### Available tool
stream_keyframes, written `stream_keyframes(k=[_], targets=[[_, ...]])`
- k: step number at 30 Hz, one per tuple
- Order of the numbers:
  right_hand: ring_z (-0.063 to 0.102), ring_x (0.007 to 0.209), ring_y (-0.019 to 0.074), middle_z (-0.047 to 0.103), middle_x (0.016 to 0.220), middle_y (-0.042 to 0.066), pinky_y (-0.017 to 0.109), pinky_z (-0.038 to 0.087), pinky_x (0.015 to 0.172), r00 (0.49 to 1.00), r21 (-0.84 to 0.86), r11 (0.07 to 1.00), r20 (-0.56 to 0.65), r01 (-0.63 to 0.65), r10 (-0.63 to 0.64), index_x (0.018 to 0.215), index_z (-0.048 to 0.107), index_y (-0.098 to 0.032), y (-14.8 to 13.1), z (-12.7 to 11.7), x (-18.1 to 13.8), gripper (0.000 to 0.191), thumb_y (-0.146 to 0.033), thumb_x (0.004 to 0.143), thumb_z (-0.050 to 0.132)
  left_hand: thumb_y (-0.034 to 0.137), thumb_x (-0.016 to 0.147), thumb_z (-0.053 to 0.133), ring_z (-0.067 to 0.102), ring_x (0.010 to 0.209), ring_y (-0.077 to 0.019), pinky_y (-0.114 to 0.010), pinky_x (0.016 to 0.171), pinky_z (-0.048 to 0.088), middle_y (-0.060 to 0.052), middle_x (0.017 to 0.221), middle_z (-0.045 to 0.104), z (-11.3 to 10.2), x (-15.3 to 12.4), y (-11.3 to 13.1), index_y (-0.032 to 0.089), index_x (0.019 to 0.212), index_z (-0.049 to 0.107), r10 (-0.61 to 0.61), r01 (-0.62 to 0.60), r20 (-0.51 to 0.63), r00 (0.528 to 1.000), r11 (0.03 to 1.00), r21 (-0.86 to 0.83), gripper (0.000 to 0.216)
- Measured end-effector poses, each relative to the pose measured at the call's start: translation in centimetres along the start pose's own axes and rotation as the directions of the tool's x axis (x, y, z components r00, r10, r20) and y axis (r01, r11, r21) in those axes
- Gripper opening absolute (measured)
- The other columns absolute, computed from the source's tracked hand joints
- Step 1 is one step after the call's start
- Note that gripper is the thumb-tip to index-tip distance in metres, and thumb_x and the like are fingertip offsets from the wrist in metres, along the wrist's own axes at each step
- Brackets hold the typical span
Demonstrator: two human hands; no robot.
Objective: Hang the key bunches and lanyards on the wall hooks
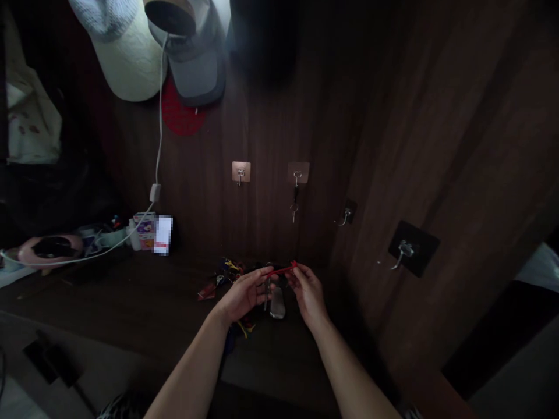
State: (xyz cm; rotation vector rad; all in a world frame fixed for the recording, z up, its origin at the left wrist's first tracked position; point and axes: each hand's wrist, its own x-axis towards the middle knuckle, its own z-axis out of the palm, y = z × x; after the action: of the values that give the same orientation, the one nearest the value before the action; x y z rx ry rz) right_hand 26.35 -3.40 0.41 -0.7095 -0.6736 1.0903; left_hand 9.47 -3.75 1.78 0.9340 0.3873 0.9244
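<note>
Near the back edge of the dark wooden counter (109,302), the left hand (245,295) curls half-closed around a red cord (282,270), which runs sideways to the right hand (308,294), pinched in its fingertips (293,270). A metal key (265,295) and silver fob (277,305) sit just below, nearer the left hand.

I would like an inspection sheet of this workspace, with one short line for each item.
surface: dark wooden shelf, dimly lit.
job's things: red cord pinched by both hands; metal keys and a silver fob just below it.
clutter: colourful key tags beside the hands; small box and bottle farther left.
hands: left hand and right hand, both bare.
cables: white cable runs down the wall to a white plug.
surroundings: white cap and grey cap hang on the wooden wall; adhesive hook beside a hanging key.
</note>
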Motion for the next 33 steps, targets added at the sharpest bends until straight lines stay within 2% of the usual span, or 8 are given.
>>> stream_keyframes(k=[5, 8, 13, 18, 24, 27, 30, 33], targets=[[0.06, 0.06, 0.0074, 0.066, 0.068, -0.005, 0.016, 0.044, 0.051, 0.998, 0.082, 0.997, -0.061, -0.003, 0.008, 0.076, 0.064, -0.022, 0.0, -0.7, 0.6, 0.028, -0.028, 0.054, 0.079, 0.011, 0.079, 0.06, 0.063, 0.096, -0.017, -0.024, 0.081, 0.048, -0.012, 0.109, 0.064, -0.6, 0.1, -0.1, 0.014, 0.122, 0.05, -0.024, 0.021, -0.043, 0.999, 0.998, -0.064, 0.045], [0.06, 0.059, 0.0065, 0.065, 0.068, -0.006, 0.015, 0.043, 0.049, 0.995, 0.107, 0.994, -0.098, 0.004, 0.007, 0.076, 0.064, -0.022, -0.2, -1.0, 0.8, 0.028, -0.026, 0.053, 0.079, 0.006, 0.077, 0.06, 0.062, 0.1, -0.0175, -0.025, 0.088, 0.047, -0.012, 0.105, 0.066, -0.8, 0.2, -0.2, 0.012, 0.122, 0.05, -0.033, 0.029, -0.056, 0.998, 0.998, -0.062, 0.046], [0.059, 0.059, 0.0053, 0.065, 0.069, -0.007, 0.013, 0.043, 0.049, 0.995, 0.131, 0.991, -0.096, -0.012, 0.025, 0.078, 0.064, -0.023, -0.7, -0.8, 0.6, 0.029, -0.025, 0.053, 0.079, 0.002, 0.074, 0.062, 0.062, 0.1, -0.0151, -0.025, 0.091, 0.045, -0.01, 0.11, 0.064, -0.5, 0.2, -0.3, 0.015, 0.12, 0.053, -0.017, 0.016, -0.026, 1.0, 0.999, -0.032, 0.049], [0.057, 0.058, 0.0049, 0.065, 0.071, -0.007, 0.015, 0.043, 0.049, 0.998, 0.108, 0.994, -0.064, -0.005, 0.012, 0.08, 0.065, -0.023, -0.9, -0.7, 0.4, 0.029, -0.026, 0.055, 0.079, 0.006, 0.071, 0.067, 0.062, 0.097, -0.0148, -0.026, 0.09, 0.045, -0.008, 0.109, 0.065, -0.5, 0.4, -0.5, 0.018, 0.117, 0.055, 0.033, -0.033, -0.079, 0.996, 0.999, 0.0, 0.049], [0.057, 0.059, 0.0095, 0.065, 0.074, -0.004, 0.021, 0.043, 0.051, 0.997, 0.01, 0.999, -0.057, 0.047, -0.047, 0.083, 0.064, -0.025, -0.8, -0.8, 0.5, 0.027, -0.031, 0.059, 0.075, 0.009, 0.07, 0.069, 0.062, 0.099, -0.0154, -0.029, 0.095, 0.041, -0.007, 0.111, 0.064, -0.5, 0.4, -0.5, 0.018, 0.114, 0.058, 0.058, -0.057, -0.097, 0.994, 0.998, 0.014, 0.046], [0.056, 0.058, 0.0084, 0.065, 0.073, -0.005, 0.021, 0.042, 0.051, 0.998, 0.034, 0.999, -0.056, 0.034, -0.032, 0.082, 0.064, -0.025, -1.0, -0.7, 0.4, 0.027, -0.03, 0.059, 0.075, 0.009, 0.071, 0.068, 0.062, 0.097, -0.0152, -0.03, 0.096, 0.041, -0.008, 0.11, 0.065, -0.5, 0.4, -0.5, 0.017, 0.113, 0.059, 0.069, -0.067, -0.111, 0.991, 0.998, 0.015, 0.044], [0.055, 0.057, 0.007, 0.064, 0.071, -0.006, 0.019, 0.041, 0.051, 0.999, 0.077, 0.997, -0.045, 0.014, -0.011, 0.081, 0.065, -0.024, -1.2, -0.5, 0.3, 0.025, -0.028, 0.059, 0.076, 0.01, 0.074, 0.065, 0.064, 0.091, -0.0136, -0.027, 0.091, 0.045, -0.008, 0.104, 0.067, -0.4, 0.6, -0.7, 0.015, 0.111, 0.06, 0.072, -0.066, -0.149, 0.986, 0.997, 0.041, 0.037], [0.054, 0.057, 0.0063, 0.064, 0.07, -0.006, 0.018, 0.041, 0.051, 1.0, 0.105, 0.994, -0.031, 0.004, 0.0, 0.08, 0.065, -0.024, -1.3, -0.4, 0.2, 0.025, -0.028, 0.059, 0.076, 0.019, 0.078, 0.063, 0.067, 0.081, -0.0136, -0.024, 0.078, 0.05, -0.01, 0.093, 0.07, -0.4, 0.8, -0.9, 0.011, 0.1, 0.063, 0.055, -0.037, -0.208, 0.977, 0.995, 0.092, 0.023]])
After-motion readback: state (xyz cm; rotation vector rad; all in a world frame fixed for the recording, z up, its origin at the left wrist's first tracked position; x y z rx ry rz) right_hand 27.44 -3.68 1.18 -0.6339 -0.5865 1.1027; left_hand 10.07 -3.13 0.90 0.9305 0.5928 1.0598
